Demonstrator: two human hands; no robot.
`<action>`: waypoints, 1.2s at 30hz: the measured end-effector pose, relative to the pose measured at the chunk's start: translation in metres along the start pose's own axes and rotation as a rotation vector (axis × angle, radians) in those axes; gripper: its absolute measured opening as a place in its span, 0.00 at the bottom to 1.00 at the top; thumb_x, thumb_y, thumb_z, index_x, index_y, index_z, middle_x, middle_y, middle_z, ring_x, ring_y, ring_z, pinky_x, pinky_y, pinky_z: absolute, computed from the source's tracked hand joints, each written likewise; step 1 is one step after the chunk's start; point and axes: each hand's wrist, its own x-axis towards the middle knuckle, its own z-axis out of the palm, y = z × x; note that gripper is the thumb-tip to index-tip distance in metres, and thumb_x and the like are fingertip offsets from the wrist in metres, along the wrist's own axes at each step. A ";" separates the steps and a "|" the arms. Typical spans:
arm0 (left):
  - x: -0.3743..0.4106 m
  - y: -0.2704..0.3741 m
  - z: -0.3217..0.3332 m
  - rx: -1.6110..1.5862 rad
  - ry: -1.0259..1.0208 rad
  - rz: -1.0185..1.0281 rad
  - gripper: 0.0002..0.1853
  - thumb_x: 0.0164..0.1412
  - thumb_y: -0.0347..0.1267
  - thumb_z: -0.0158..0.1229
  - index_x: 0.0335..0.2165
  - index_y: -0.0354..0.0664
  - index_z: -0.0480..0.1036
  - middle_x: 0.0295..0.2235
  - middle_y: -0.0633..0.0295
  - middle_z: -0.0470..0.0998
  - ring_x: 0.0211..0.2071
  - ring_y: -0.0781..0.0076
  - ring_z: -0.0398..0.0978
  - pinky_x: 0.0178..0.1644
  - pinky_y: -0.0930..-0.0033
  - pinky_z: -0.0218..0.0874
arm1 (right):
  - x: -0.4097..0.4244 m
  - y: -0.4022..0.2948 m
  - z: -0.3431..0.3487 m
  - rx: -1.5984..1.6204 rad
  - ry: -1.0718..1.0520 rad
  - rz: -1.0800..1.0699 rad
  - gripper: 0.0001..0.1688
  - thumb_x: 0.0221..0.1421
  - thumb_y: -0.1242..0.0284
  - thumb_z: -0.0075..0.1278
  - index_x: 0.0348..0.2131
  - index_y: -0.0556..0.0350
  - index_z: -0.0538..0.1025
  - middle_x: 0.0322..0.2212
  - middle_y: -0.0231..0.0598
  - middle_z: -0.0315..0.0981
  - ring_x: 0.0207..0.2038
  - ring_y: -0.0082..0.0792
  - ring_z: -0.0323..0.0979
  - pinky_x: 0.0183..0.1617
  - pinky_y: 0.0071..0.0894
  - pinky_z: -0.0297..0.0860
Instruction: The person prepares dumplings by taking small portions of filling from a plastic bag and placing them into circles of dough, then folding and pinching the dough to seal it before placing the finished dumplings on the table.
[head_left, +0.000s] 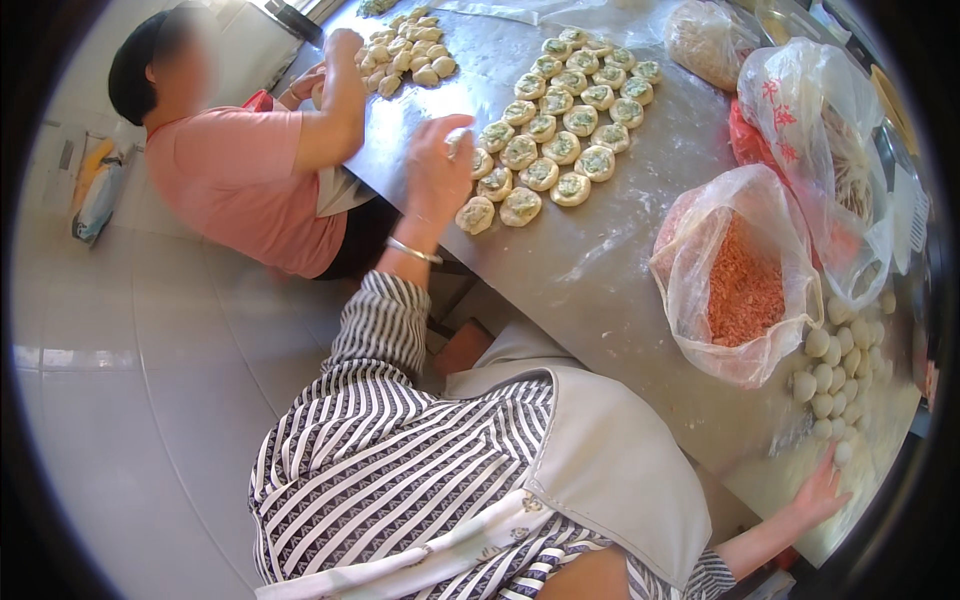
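Note:
My left hand (439, 169), with a metal bangle at its wrist, is raised at the near left edge of a group of flattened dough rounds topped with green-flecked filling (564, 148). Its fingers are curled and blurred. A whitish piece, perhaps dough, shows between them; whether it is held cannot be told. Low at the right, my right hand (821, 491) has its fingers spread at the edge of a cluster of small pale dough balls (823, 377). One fingertip is at or near the nearest ball (842, 454), which lies on the metal table (600, 277).
An open plastic bag of reddish crumbly filling (746, 289) stands between the two dough groups. Behind it are a white plastic bag (810, 97) and a tied bag (705, 45). A co-worker in a pink shirt (240, 172) works at the left, beside piled dough pieces (412, 49).

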 end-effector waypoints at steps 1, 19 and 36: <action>0.009 -0.025 -0.007 0.078 0.031 -0.006 0.12 0.61 0.32 0.60 0.43 0.43 0.80 0.47 0.54 0.80 0.50 0.52 0.74 0.57 0.56 0.64 | -0.004 0.001 0.004 -0.036 0.056 -0.020 0.43 0.73 0.54 0.32 0.72 0.62 0.39 0.70 0.61 0.42 0.72 0.61 0.43 0.76 0.60 0.48; 0.034 -0.065 -0.016 0.221 -0.420 -0.088 0.24 0.53 0.30 0.66 0.49 0.42 0.70 0.30 0.56 0.77 0.32 0.64 0.75 0.40 0.59 0.68 | -0.058 0.084 0.063 -0.634 -0.403 -0.646 0.31 0.74 0.58 0.39 0.63 0.61 0.63 0.53 0.48 0.72 0.53 0.37 0.73 0.59 0.41 0.69; -0.002 0.217 0.049 -1.241 -1.045 -0.366 0.19 0.72 0.34 0.54 0.55 0.33 0.70 0.48 0.49 0.79 0.46 0.60 0.81 0.50 0.63 0.77 | -0.089 0.106 0.047 -1.262 -0.689 -0.883 0.11 0.61 0.76 0.55 0.45 0.57 0.78 0.42 0.45 0.79 0.44 0.47 0.77 0.48 0.39 0.73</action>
